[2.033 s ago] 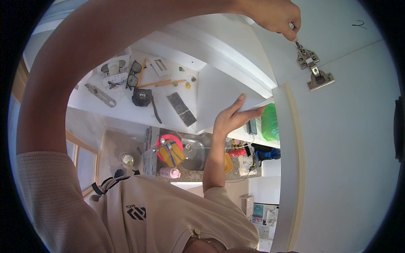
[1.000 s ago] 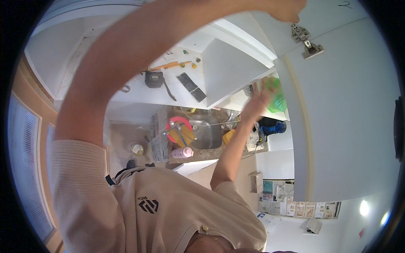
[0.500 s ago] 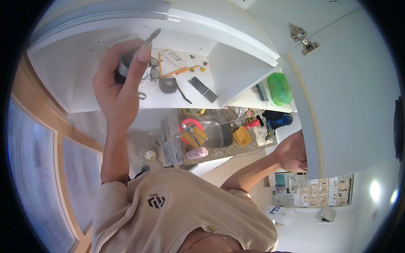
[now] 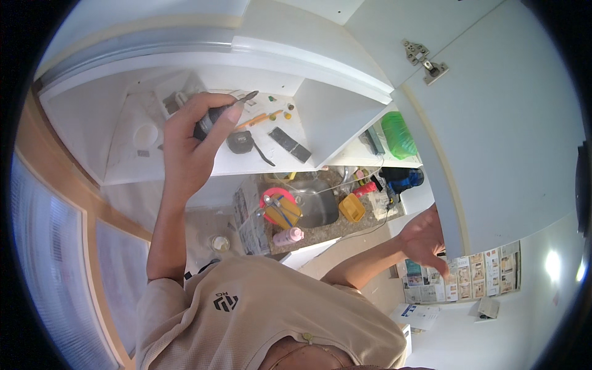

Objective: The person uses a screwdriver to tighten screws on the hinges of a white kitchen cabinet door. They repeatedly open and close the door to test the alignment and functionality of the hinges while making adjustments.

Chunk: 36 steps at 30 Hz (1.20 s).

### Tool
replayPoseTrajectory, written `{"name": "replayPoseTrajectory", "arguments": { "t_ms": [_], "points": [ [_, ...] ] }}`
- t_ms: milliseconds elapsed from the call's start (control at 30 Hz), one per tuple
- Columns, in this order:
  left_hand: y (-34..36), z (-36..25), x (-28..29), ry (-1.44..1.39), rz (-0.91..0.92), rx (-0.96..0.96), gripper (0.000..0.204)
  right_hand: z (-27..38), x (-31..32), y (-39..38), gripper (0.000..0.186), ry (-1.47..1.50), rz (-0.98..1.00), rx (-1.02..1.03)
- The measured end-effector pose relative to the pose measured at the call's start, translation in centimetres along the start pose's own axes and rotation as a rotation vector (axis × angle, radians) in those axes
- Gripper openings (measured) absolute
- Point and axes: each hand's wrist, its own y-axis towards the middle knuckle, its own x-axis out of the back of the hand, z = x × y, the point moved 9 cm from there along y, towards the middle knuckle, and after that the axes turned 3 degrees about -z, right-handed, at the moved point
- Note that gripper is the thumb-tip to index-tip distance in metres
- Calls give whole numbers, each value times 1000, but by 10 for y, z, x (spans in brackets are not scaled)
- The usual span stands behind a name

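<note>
Over the cabinet shelf (image 4: 139,166), my left hand (image 4: 192,148) is closed around a dark handheld tool (image 4: 206,123). A narrow dark tip (image 4: 248,97) sticks out past my thumb and points right; my fingers hide most of the body, so its exact kind is unclear. Just right of that hand lie a black tape measure (image 4: 240,142) and a flat black strip (image 4: 290,144). At the lower edge of the open cabinet door (image 4: 499,154), my right hand (image 4: 422,237) has its thumb stretched out. Some of its fingers are hidden by the door.
An orange knife-like tool (image 4: 262,118) lies on the shelf. A green plastic bundle (image 4: 399,134) sits in the right compartment. Below are a steel sink (image 4: 320,206), a pink basin (image 4: 265,196), a pink bottle (image 4: 288,236) and a yellow container (image 4: 352,208). A metal hinge (image 4: 427,61) joins the door.
My left hand has moved right and lower in view with the tool, its tip now more level. My right hand has loosened, its thumb spreading away from the door edge.
</note>
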Motion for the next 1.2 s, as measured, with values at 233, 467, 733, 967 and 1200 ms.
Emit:
{"name": "replayPoseTrajectory", "arguments": {
  "t_ms": [233, 467, 733, 967, 1200],
  "points": [
    [9, -20, -19, 52, 35, -162, 15, 9, 23, -7, 56, -306, -155, 20],
    [28, -62, -41, 182, 28, -511, 14, 15, 26, -6, 55, -461, -195, 31],
    [59, -76, -98, 376, -56, -916, 13, 11, 29, -5, 49, -408, -249, 6],
    [64, -58, -107, 573, -193, -977, 15, 9, 20, -6, 34, -505, -232, -7],
    [63, -53, -103, 580, -294, -1027, 18, 10, 19, -2, 27, -533, -176, -12]
  ]
}}
